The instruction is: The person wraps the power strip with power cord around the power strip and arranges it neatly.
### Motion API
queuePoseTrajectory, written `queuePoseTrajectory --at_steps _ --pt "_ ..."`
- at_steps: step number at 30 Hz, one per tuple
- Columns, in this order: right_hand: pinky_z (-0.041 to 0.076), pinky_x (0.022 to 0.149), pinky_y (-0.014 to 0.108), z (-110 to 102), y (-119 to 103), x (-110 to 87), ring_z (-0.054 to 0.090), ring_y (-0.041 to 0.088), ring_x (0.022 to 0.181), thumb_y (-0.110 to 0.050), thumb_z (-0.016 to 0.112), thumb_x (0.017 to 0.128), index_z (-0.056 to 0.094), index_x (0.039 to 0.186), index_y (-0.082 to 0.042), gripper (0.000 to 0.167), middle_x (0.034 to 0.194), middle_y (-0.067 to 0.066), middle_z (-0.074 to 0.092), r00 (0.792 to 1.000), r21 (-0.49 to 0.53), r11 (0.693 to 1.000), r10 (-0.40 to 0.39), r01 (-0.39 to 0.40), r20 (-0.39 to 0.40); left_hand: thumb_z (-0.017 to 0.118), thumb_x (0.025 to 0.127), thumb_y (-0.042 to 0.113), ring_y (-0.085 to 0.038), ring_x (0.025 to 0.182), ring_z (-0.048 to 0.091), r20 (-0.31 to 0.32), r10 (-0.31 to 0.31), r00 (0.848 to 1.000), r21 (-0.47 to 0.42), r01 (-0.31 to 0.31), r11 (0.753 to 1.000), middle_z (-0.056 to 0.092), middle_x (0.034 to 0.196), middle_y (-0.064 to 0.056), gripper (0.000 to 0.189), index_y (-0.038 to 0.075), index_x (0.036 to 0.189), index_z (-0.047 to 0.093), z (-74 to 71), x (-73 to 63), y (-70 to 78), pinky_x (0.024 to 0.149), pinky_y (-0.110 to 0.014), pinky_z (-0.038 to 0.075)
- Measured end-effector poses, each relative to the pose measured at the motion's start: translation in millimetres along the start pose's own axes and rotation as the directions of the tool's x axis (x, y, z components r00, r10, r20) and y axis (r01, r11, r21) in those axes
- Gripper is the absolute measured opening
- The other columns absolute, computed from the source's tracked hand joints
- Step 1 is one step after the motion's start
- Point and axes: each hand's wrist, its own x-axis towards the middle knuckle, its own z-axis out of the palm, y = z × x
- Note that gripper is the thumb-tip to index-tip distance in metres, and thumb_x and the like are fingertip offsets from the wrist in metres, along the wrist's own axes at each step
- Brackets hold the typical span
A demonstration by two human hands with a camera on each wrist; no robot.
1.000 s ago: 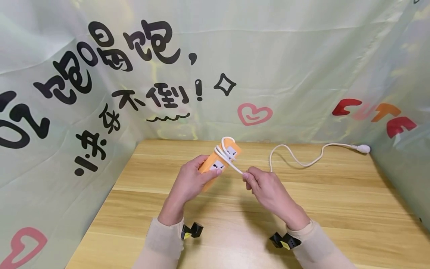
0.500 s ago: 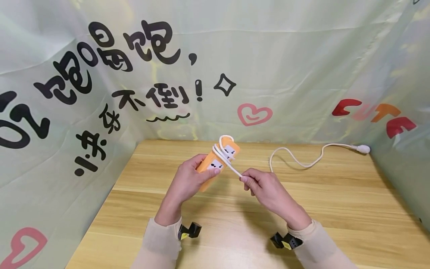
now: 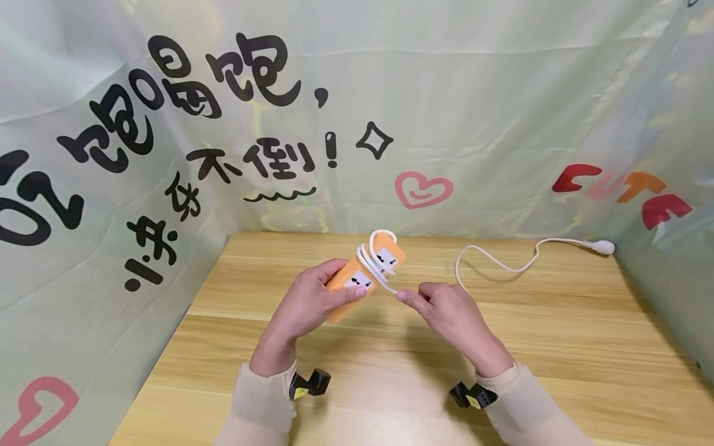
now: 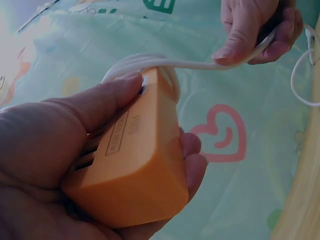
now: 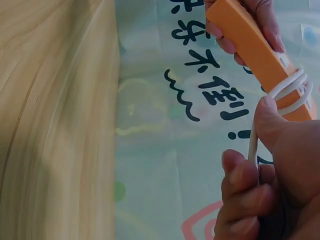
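Pwr strip (image 4: 145, 150) in L hand (image 3: 312, 297), cord (image 4: 194, 65) in R hand (image 3: 449, 313)

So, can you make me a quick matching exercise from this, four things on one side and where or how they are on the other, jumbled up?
Things:
1. Power strip
2. Left grip
3. Plug
4. Right grip

Places and states:
A. Pinching the white cord
B. Lying at the far right of the table
C. Orange, with loops of cord around it
D. Curled round the orange body

Right pairs: 1-C, 2-D, 3-B, 4-A.
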Motion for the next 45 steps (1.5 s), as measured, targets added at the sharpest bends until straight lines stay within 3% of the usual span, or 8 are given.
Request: queuePoseTrajectory --at_steps 4,11,19,24,28,34,40,45 --pt "0.03 0.052 0.027 -0.6 2.1 -0.3 0.033 0.009 0.052 -0.051 0.066 0.102 0.051 0.063 -0.018 0.053 0.057 -0.009 0.035 0.999 0.037 0.999 0.025 -0.026 0.037 0.087 0.088 0.037 -0.024 0.088 0.067 0.037 -0.002 0.999 0.007 0.001 1.0 0.074 0.102 0.0 0.035 0.03 0.12 0.075 -1.8 -1.1 0.2 0.076 -0.041 0.055" --pt "0.035 0.055 0.026 -6.0 4.2 -0.6 0.039 0.008 0.06 -0.015 0.057 0.109 0.073 0.096 -0.014 0.021 0.072 -0.006 0.05 0.971 0.245 0.969 -0.076 0.02 0.224 0.087 0.088 0.035 -0.025 0.087 0.068 0.058 -0.018 0.998 -0.041 0.021 0.999 0.074 0.104 -0.002 0.039 0.029 0.124 0.074 -8.1 -2.0 -3.7 0.075 -0.041 0.057" --pt "0.043 0.059 0.029 -2.8 10.0 1.1 0.05 0.007 0.06 -0.03 0.06 0.109 0.066 0.082 -0.018 0.029 0.07 -0.008 0.059 0.978 0.099 0.993 -0.086 0.069 0.188 0.087 0.089 0.033 -0.026 0.09 0.066 0.184 0.035 0.982 -0.056 -0.025 0.998 0.074 0.103 -0.002 0.038 0.027 0.124 0.074 -11.2 -3.8 -4.9 0.077 -0.039 0.055" --pt "0.042 0.059 0.033 0.9 13.3 1.0 0.049 0.011 0.058 -0.033 0.061 0.108 0.057 0.071 -0.019 0.039 0.062 -0.008 0.051 0.986 -0.077 0.994 -0.065 0.077 0.155 0.086 0.09 0.028 -0.023 0.087 0.066 0.326 0.091 0.941 -0.069 -0.072 0.995 0.074 0.103 -0.002 0.036 0.027 0.124 0.075 -11.9 -6.4 -4.6 0.075 -0.035 0.056" --pt "0.04 0.056 0.034 1.2 12.9 0.1 0.047 0.014 0.059 -0.022 0.066 0.101 0.06 0.072 -0.019 0.029 0.061 -0.005 0.05 0.989 -0.125 0.991 -0.019 0.037 0.144 0.086 0.089 0.031 -0.016 0.079 0.064 0.427 0.106 0.898 -0.016 -0.11 0.994 0.073 0.095 0.002 0.028 0.032 0.115 0.075 -11.2 -6.4 -4.2 0.071 -0.029 0.054" --pt "0.041 0.059 0.032 -2.2 11.9 1.1 0.048 0.013 0.06 -0.013 0.065 0.099 0.067 0.077 -0.019 0.023 0.063 -0.005 0.053 0.988 0.011 1.0 0.016 -0.018 0.154 0.087 0.088 0.033 -0.011 0.078 0.062 0.5 0.119 0.858 0.035 -0.157 0.987 0.072 0.091 0.008 0.028 0.033 0.113 0.076 -8.5 -5.1 -6.9 0.071 -0.025 0.051" --pt "0.038 0.056 0.029 -9.4 10.8 2.5 0.044 0.012 0.058 -0.025 0.067 0.105 0.071 0.081 -0.018 0.025 0.066 -0.004 0.056 0.973 0.168 0.984 0.02 -0.06 0.229 0.088 0.087 0.031 -0.006 0.074 0.058 0.593 0.097 0.8 0.03 -0.142 0.989 0.071 0.088 0.009 0.03 0.027 0.115 0.078 -1.4 -4.1 -11.2 0.069 -0.021 0.049" --pt "0.043 0.061 0.031 -11.5 10.3 3.3 0.051 0.013 0.064 -0.033 0.074 0.099 0.074 0.079 -0.02 0.024 0.07 -0.004 0.063 0.976 0.181 0.979 0.052 -0.092 0.213 0.088 0.086 0.03 -0.003 0.072 0.059 0.618 0.066 0.784 0.072 -0.139 0.988 0.072 0.087 0.012 0.028 0.029 0.113 0.078 6.3 -3.6 -12.9 0.068 -0.021 0.049"
